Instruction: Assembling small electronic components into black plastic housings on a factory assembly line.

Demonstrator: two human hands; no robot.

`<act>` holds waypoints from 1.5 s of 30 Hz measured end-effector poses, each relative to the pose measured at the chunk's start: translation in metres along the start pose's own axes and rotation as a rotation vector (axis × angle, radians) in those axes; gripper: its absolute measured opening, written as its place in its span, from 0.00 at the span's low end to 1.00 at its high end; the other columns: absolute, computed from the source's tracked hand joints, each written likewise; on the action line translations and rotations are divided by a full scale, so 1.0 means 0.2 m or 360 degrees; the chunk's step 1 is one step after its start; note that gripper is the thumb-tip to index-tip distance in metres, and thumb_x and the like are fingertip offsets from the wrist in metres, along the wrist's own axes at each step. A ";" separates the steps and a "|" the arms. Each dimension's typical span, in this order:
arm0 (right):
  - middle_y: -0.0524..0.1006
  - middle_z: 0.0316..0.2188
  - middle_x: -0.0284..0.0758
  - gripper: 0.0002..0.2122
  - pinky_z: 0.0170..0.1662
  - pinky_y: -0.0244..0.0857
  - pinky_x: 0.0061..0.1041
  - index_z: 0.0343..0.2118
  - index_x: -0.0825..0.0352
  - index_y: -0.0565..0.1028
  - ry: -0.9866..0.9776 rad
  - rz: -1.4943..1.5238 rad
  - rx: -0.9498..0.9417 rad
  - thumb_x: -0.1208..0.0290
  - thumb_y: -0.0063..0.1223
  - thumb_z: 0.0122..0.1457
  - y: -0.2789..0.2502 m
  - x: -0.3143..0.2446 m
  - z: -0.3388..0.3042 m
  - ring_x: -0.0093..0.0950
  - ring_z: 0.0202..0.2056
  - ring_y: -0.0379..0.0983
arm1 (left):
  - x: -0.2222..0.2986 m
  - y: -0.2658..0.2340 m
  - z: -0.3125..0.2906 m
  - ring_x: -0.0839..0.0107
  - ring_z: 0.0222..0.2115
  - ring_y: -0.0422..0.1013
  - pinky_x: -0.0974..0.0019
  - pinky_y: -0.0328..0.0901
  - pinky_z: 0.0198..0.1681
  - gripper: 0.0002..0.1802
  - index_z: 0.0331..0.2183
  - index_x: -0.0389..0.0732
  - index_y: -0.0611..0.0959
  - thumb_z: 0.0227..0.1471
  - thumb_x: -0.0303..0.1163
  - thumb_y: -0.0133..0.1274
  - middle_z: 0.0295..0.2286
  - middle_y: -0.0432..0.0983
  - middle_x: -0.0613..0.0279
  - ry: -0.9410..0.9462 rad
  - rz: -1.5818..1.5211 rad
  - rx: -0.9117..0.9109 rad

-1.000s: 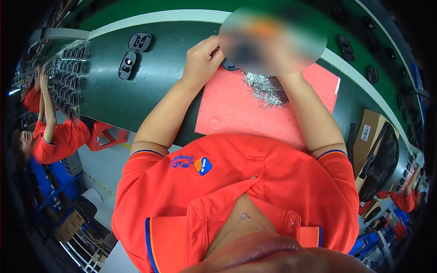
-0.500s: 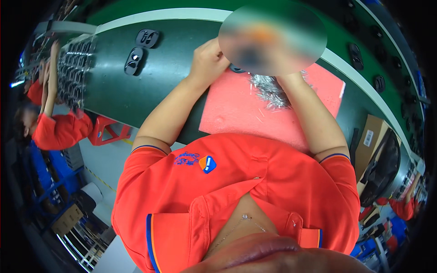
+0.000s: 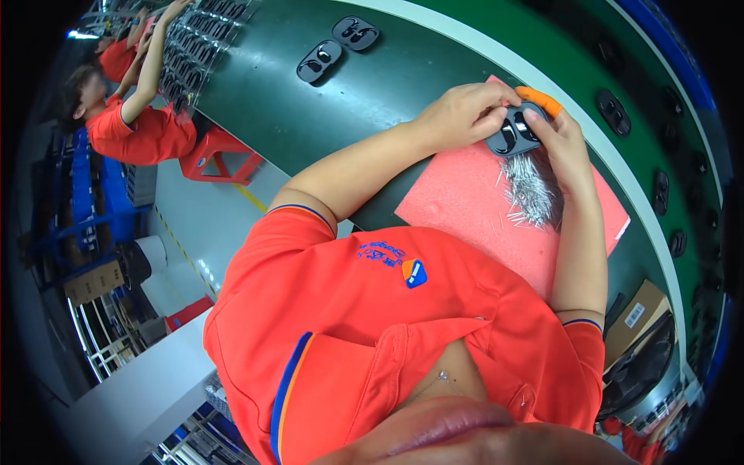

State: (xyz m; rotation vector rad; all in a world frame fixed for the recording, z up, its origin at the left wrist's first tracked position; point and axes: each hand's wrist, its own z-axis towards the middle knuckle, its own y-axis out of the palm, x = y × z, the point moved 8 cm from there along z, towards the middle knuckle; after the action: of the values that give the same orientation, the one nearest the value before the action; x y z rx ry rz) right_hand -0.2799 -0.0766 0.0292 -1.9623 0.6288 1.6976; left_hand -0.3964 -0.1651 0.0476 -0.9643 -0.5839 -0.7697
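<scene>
Both my hands meet over a grey earbud case point(image 3: 505, 147) with glossy black earbuds set in its two hollows. My right hand point(image 3: 564, 143) holds the case from its right, thumb on top near an earbud; an orange finger cot point(image 3: 540, 101) covers one of its fingers. From the other side my left hand point(image 3: 474, 115) closes with bent fingers and thumb at the case's upper left edge; whether a small part is pinched there is hidden. Just below the case, a heap of thin silvery strips point(image 3: 531, 190) lies on a pink foam sheet point(image 3: 457, 194).
Two similar cases, one nearer point(image 3: 319, 62) and one farther point(image 3: 356, 32), lie on the dark green table point(image 3: 418, 58). Beyond its pale rim point(image 3: 620, 159), a green belt carries more cases point(image 3: 614, 112). At left sits a co-worker point(image 3: 139, 132) beside clear trays point(image 3: 205, 46). A cardboard box point(image 3: 637, 318) stands at right.
The view has turned, so table, foam and hands appear farther right and tilted. A blurred oval covered my hands before; now the case between them shows.
</scene>
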 end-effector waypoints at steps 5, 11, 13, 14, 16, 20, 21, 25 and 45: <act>0.75 0.36 0.30 0.21 0.33 0.61 0.11 0.55 0.68 0.68 0.0052 -0.0033 0.0464 0.66 0.50 0.61 -0.21 0.06 0.03 0.13 0.32 0.70 | 0.02 -0.13 -0.02 0.67 0.33 0.70 0.65 0.66 0.39 0.24 0.51 0.42 0.73 0.51 0.35 0.55 0.34 0.74 0.60 -0.0160 0.0247 -0.0078; 0.76 0.44 0.46 0.26 0.49 0.66 0.25 0.57 0.74 0.61 0.0189 -0.0318 0.0753 0.64 0.51 0.60 -0.43 0.18 0.06 0.27 0.42 0.75 | -0.23 -0.66 -0.24 0.58 0.39 0.71 0.59 0.66 0.42 0.23 0.44 0.41 0.74 0.45 0.34 0.60 0.36 0.74 0.56 -0.0458 0.0995 0.0294; 0.76 0.44 0.46 0.25 0.49 0.65 0.25 0.56 0.73 0.63 0.0081 -0.0630 0.0705 0.65 0.52 0.59 -0.39 0.11 0.04 0.27 0.43 0.74 | -0.31 -0.80 -0.34 0.58 0.37 0.71 0.58 0.67 0.40 0.22 0.42 0.42 0.74 0.44 0.32 0.61 0.35 0.73 0.55 -0.0626 0.1283 0.0414; 0.76 0.43 0.46 0.24 0.49 0.65 0.25 0.55 0.72 0.65 -0.0035 -0.0939 0.0647 0.66 0.53 0.58 -0.33 0.04 0.02 0.27 0.44 0.73 | -0.34 -0.86 -0.39 0.58 0.36 0.72 0.57 0.67 0.39 0.22 0.42 0.42 0.74 0.43 0.32 0.61 0.35 0.73 0.55 -0.0694 0.1384 0.0460; 0.77 0.38 0.42 0.19 0.47 0.65 0.25 0.49 0.69 0.71 -0.0116 -0.0948 0.0615 0.70 0.55 0.56 -0.25 -0.08 -0.03 0.29 0.42 0.74 | -0.39 -0.93 -0.46 0.57 0.33 0.72 0.57 0.67 0.36 0.13 0.35 0.43 0.78 0.43 0.32 0.60 0.31 0.74 0.59 -0.0772 0.1597 0.0428; 0.73 0.32 0.43 0.10 0.41 0.65 0.32 0.37 0.70 0.76 -0.0521 -0.1647 0.0232 0.74 0.57 0.51 -0.12 -0.15 -0.10 0.41 0.35 0.72 | -0.34 -0.93 -0.43 0.61 0.29 0.72 0.60 0.67 0.32 0.10 0.33 0.43 0.79 0.45 0.31 0.60 0.24 0.75 0.62 -0.0540 0.1596 0.0503; 0.73 0.32 0.44 0.09 0.41 0.65 0.33 0.35 0.71 0.76 -0.0451 -0.1773 0.0172 0.74 0.57 0.50 -0.12 -0.12 -0.10 0.42 0.35 0.72 | -0.31 -0.92 -0.41 0.63 0.26 0.73 0.62 0.67 0.29 0.10 0.33 0.43 0.79 0.46 0.31 0.59 0.21 0.75 0.63 -0.0465 0.1567 0.0550; 0.74 0.32 0.45 0.06 0.41 0.66 0.37 0.29 0.72 0.75 -0.0347 -0.2025 0.0134 0.76 0.56 0.49 -0.11 -0.11 -0.09 0.44 0.34 0.72 | -0.25 -0.85 -0.35 0.77 0.16 0.71 0.73 0.65 0.22 0.07 0.34 0.43 0.78 0.52 0.30 0.57 0.16 0.75 0.66 -0.0645 0.1024 0.0836; 0.74 0.29 0.37 0.11 0.38 0.64 0.25 0.41 0.69 0.72 -0.0032 -0.1088 0.0120 0.67 0.48 0.60 -0.45 0.14 0.08 0.27 0.31 0.70 | -0.27 0.20 0.28 0.81 0.24 0.67 0.76 0.64 0.30 0.18 0.48 0.37 0.70 0.57 0.29 0.51 0.23 0.74 0.66 -0.0172 -0.0467 0.0366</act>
State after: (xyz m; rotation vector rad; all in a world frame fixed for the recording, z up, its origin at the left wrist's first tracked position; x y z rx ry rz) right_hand -0.2328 0.0036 0.0031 -1.8118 -0.0083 1.2384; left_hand -0.4030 -0.0848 0.0127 -0.7185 -0.9019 -0.8911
